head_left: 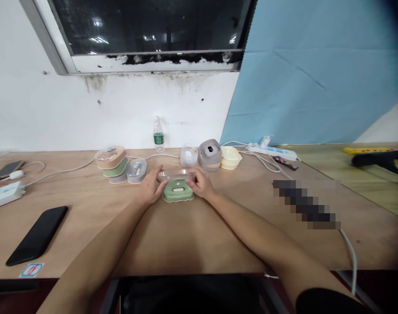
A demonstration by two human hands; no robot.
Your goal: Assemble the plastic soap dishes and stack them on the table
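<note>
A green plastic box (178, 196) with a wavy-edged base and a small pale piece in its middle sits on the table in front of me. Above its far side, a clear lid (176, 174) is tilted up between my two hands. My left hand (152, 186) grips the lid's left edge, thumb pointing toward the green box. My right hand (200, 183) closes on the right edge, its fingertips partly hidden behind the lid. To the left are a grey lidded box (137, 171) and a stack of pink, green and grey boxes (110, 159).
Behind my hands stand clear lids (189, 155), stacked grey box parts (210, 153), yellow trays (231, 158) and a plastic bottle (158, 138). A black phone (37, 235) lies at left. Power strips (273, 151) and white cables cross the table (189, 240). A blurred patch (305, 203) is at right.
</note>
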